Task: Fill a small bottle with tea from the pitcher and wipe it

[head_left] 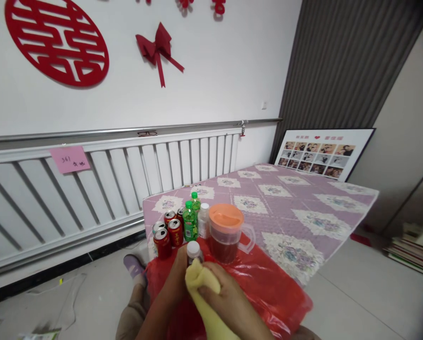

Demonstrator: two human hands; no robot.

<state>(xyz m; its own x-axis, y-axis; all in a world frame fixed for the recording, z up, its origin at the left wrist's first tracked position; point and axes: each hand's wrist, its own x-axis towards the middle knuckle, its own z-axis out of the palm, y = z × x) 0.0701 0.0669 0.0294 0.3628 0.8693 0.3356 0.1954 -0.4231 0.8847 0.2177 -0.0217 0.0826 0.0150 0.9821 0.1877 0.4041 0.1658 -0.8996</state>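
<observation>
the right hand [226, 289] had its fingers clamped on a yellow cloth [208, 309] near a white-capped bottle [193, 251], the left hand [178, 273] beside it, fingers too hidden to tell.

R hand [226, 287] bare; beige trousers [129, 314], greyish-purp. shoe [135, 266].

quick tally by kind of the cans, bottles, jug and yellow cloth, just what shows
red cans: 5
green-capped bottles: 2
white-capped bottles: 2
orange-lidded jug: 1
yellow cloth: 1
total: 11
</observation>
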